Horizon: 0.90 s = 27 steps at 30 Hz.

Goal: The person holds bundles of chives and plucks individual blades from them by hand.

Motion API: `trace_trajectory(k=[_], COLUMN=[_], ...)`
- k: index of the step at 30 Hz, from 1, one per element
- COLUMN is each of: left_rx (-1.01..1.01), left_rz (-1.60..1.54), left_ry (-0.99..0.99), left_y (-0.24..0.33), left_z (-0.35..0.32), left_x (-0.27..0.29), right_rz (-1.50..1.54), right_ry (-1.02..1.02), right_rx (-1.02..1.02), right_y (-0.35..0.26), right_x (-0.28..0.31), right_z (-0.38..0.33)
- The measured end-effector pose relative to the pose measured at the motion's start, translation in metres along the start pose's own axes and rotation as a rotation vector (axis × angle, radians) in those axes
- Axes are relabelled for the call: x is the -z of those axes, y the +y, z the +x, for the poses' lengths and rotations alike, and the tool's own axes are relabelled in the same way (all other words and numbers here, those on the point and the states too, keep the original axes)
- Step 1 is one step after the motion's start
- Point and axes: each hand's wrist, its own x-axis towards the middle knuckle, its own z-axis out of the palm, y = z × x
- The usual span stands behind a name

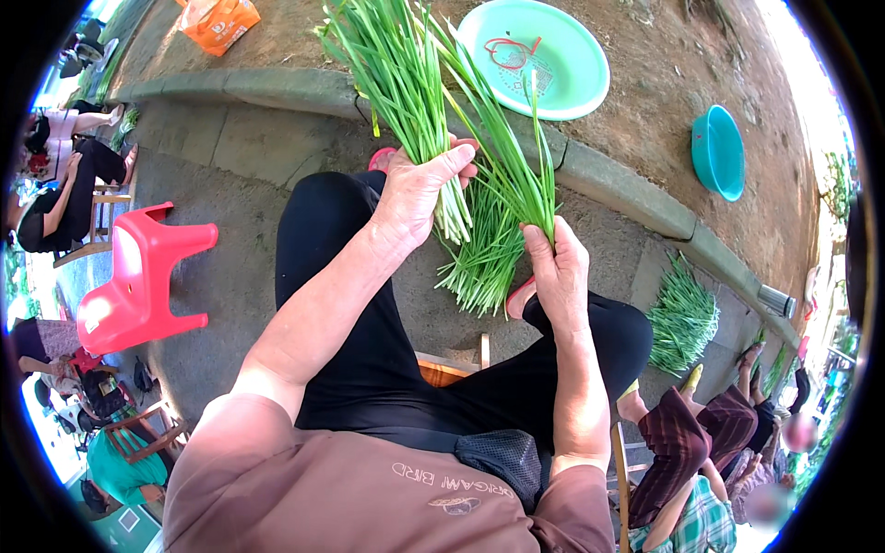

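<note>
A thick bunch of garlic chives [398,92] is gripped in my left hand [415,191], its pale stalk ends pointing down toward me and its green leaves fanning out ahead. My right hand [562,267] pinches a thinner bunch of chives [518,164] between thumb and fingers, just right of the first. The leaves of the two bunches cross or lie close together near the top. Below and between my hands, a loose pile of chives [487,261] lies on the pavement by my feet, partly hidden by the held bunches.
Beyond a stone curb [627,189] sit a pale green basin [576,64] with a red stringy item, a teal basin [718,153] and an orange bag [218,24]. A red plastic stool [138,276] stands left. Another chive pile [684,318] lies right, near seated people.
</note>
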Motion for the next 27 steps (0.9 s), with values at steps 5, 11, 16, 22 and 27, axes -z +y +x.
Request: trace_trajectory(k=[5,11,16,22,27], left_rx=[0.023,0.077,0.077,0.081,0.092], left_rz=[-0.012,-0.03,-0.013,-0.05,-0.101], left_ry=[-0.003,-0.003,0.01,-0.02,-0.138], left_y=[-0.0037,-0.0038,-0.0065,-0.0055,-0.0038], left_z=[0.0029,0.0038,0.0033,0.0031,0.003], left_x=[0.005,0.0048,0.0022,0.0013,0.0043], right_rz=[-0.028,-0.01,0.017,0.231,0.489], right_ry=[-0.017,-0.037,-0.065,-0.099,-0.135], right_rx=[0.009,-0.058,-0.083,-0.162,-0.282], right_y=[-0.0014,0.0007,0.0028,0.0037,0.0012], right_x=[-0.0016,-0.0024,-0.0018,0.0016,0.0039], right_z=[-0.0009,-0.0023,-0.0035,-0.0018,-0.0011])
